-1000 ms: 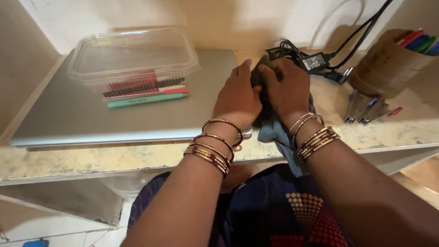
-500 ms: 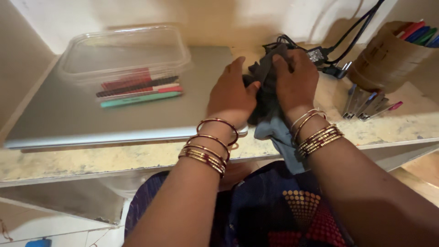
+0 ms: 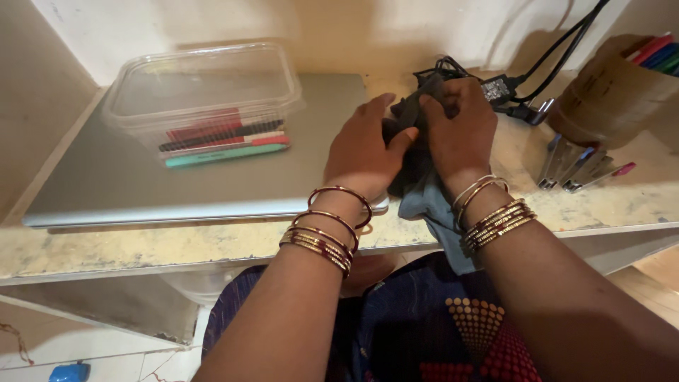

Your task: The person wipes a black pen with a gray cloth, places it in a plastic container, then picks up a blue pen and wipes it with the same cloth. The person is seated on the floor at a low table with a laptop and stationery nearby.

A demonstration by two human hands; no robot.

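Gripping a dark cloth (image 3: 414,152) between them, your left hand (image 3: 368,152) and right hand (image 3: 460,131) meet at the right end of a closed grey laptop (image 3: 177,180) that lies flat on the shelf (image 3: 141,247). The cloth sits bunched at the laptop's right edge, its paler blue-grey tail hanging over the front lip of the shelf toward your lap, which suggests you are holding only its upper part and letting the rest fall free. Your left hand lies palm down, fingers curled, thumb pressed into the cloth from the left side; your right hand is closed over the top of the bundle, fingers bent and knuckles up, pinching a fold near the back. Both wrists (stacked with red and gold bangles) angle inward, so the forearms form a narrow V. Just behind your right hand a black power adapter (image 3: 497,90) and its tangled cables (image 3: 559,53) rest against the wall, seemingly touching the cloth's upper end. A clear plastic box (image 3: 205,95) holding pens stands on the laptop's lid, well apart from your hands. To the right, several staplers (image 3: 576,166) lie beside a brown cardboard pen holder (image 3: 612,92).
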